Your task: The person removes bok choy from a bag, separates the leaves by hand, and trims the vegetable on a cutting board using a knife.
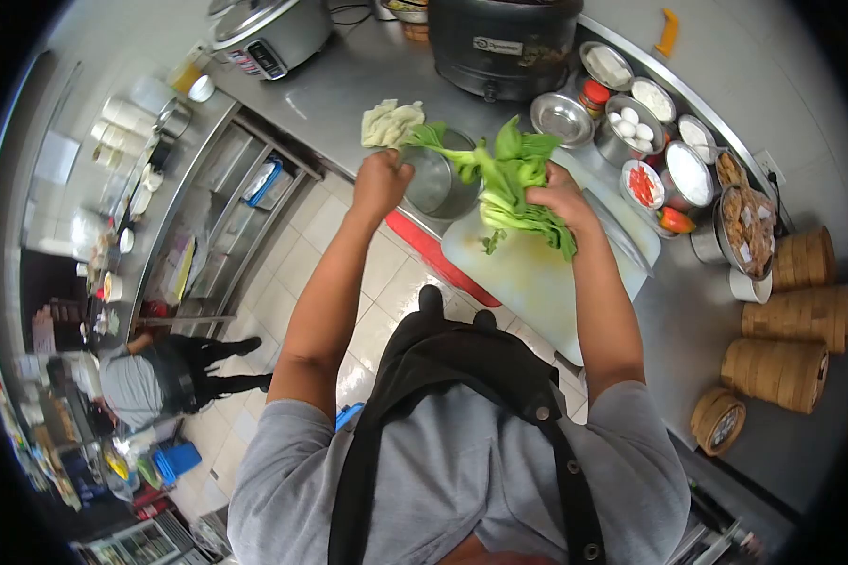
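Green leafy vegetables (518, 179) are bunched in my right hand (563, 196), whose fingers wrap round the stalks above a pale cutting board (528, 273). My left hand (383, 179) is closed at the left edge of a round metal bowl (431, 182); a leafy piece (428, 137) shows just above its fingers. A crumpled pale cloth (390, 123) lies beyond my left hand. To the right of my right hand, a large knife (616, 229) rests on the board.
A black pot (505, 42) and a rice cooker (271, 33) stand at the back. Bowls of eggs (631, 127), white powder and red pieces line the right, near bamboo steamers (777, 372). A red cloth (438, 256) lies at the counter edge. Another person (151, 381) stands at the left.
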The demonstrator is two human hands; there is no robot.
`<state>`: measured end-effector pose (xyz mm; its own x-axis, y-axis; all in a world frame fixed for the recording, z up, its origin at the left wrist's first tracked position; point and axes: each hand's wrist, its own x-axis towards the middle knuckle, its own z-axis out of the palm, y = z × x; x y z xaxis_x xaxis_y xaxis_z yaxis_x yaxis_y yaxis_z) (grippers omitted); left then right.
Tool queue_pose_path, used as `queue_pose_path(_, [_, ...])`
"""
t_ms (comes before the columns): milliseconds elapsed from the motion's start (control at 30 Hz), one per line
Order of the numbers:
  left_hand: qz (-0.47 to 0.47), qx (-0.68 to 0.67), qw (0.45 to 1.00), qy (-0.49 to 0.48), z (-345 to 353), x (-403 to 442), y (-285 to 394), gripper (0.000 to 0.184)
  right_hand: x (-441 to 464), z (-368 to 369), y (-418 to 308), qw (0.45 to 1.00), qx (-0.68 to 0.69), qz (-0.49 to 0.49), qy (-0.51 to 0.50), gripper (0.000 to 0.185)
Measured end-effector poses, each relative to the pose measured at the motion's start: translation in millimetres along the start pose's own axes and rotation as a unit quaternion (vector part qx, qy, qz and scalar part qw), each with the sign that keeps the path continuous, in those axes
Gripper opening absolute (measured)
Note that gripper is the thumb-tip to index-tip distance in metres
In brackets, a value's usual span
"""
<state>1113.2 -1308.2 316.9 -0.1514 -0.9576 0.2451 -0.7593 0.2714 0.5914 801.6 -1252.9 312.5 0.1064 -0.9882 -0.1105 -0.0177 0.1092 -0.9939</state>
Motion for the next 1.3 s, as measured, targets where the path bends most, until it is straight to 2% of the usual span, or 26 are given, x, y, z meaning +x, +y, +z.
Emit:
queue_pose_path(100, [-0.008, -0.043, 0.999, 0.015, 12, 19, -45, 0.024, -22, -19, 37, 0.989, 0.139, 0.017, 0.045, 0.055])
queue_pose_path(200, [-0.103, -0.286, 0.953, 0.015, 46, 27, -90, 0.019, -53, -16, 70, 0.970, 0.206, 0.040, 0.124, 0.056])
queue_pose_path(233, [-0.134, -0.317, 0.939, 0.015, 55, 29, -99, 0.018, -62, -13, 85, 0.962, 0.216, 0.052, 0.156, 0.056])
queue_pose_path(300, [-0.200, -0.376, 0.905, 0.018, 68, 32, -109, 0.017, -78, -3, 84, 0.967, 0.041, 0.107, 0.229, 0.055])
queue_pose_path(333, [-0.193, -0.360, 0.913, 0.007, 71, 33, -116, 0.019, -87, -1, 80, 0.958, -0.052, 0.134, 0.249, 0.056])
queue_pose_path(367, [-0.175, -0.250, 0.952, -0.008, 66, 35, -117, 0.019, -92, 2, 75, 0.940, -0.144, 0.159, 0.265, 0.056])
queue_pose_path(433, [-0.120, -0.021, 0.992, -0.033, 39, 40, -102, 0.019, -112, -13, 106, 0.898, -0.288, 0.109, 0.313, 0.061])
queue_pose_path(500, [-0.085, -0.070, 0.990, 0.087, 15, 36, -66, 0.020, -132, 0, 39, 0.800, -0.451, 0.088, 0.386, 0.063])
queue_pose_path(533, [-0.068, -0.095, 0.982, 0.145, 13, 30, -49, 0.020, -129, 2, 24, 0.805, -0.462, 0.041, 0.370, 0.063])
queue_pose_path(567, [0.023, -0.180, 0.982, 0.056, 22, 23, -36, 0.016, -121, 1, 13, 0.807, -0.473, -0.007, 0.352, 0.063])
queue_pose_path(600, [0.112, -0.262, 0.958, -0.033, 34, 13, -19, 0.013, -110, 0, 8, 0.808, -0.484, -0.055, 0.332, 0.064])
queue_pose_path(633, [0.036, -0.238, 0.947, -0.213, 49, -2, 3, 0.017, -93, -3, 12, 0.841, -0.459, -0.099, 0.267, 0.064])
queue_pose_path(667, [-0.043, -0.268, 0.906, -0.326, 73, -19, 24, 0.029, -79, -5, 18, 0.874, -0.426, -0.038, 0.230, 0.066])
queue_pose_path(700, [-0.035, -0.272, 0.894, -0.354, 112, -37, 27, 0.058, -71, -6, 27, 0.901, -0.389, 0.022, 0.192, 0.069])
queue_pose_path(733, [0.015, -0.229, 0.910, -0.345, 145, -51, 34, 0.076, -76, -11, 42, 0.887, -0.416, 0.055, 0.192, 0.072])
queue_pose_path(800, [-0.081, -0.203, 0.834, -0.506, 145, -42, 80, 0.085, -83, -23, 62, 0.854, -0.469, 0.116, 0.193, 0.080])
queue_pose_path(900, [-0.097, -0.298, 0.833, -0.457, 169, -58, 89, 0.091, -108, -12, 53, 0.865, -0.398, 0.217, 0.214, 0.088])
queue_pose_path(933, [-0.092, -0.270, 0.866, -0.411, 182, -65, 87, 0.094, -113, -5, 52, 0.866, -0.409, 0.185, 0.220, 0.089])
queue_pose_path(1033, [-0.092, -0.318, 0.841, -0.429, 174, -65, 90, 0.088, -125, -3, 63, 0.879, -0.395, 0.110, 0.244, 0.085])
queue_pose_path(1067, [-0.130, -0.307, 0.834, -0.439, 153, -59, 107, 0.087, -126, 0, 60, 0.884, -0.379, 0.087, 0.260, 0.080])
queue_pose_path(1200, [-0.116, -0.376, 0.811, -0.432, 179, -66, 98, 0.080, -133, 0, 68, 0.910, -0.278, 0.067, 0.300, 0.073])
queue_pose_path(1300, [-0.041, -0.305, 0.831, -0.464, 177, -61, 104, 0.075, -138, -5, 80, 0.839, -0.439, 0.131, 0.295, 0.075])
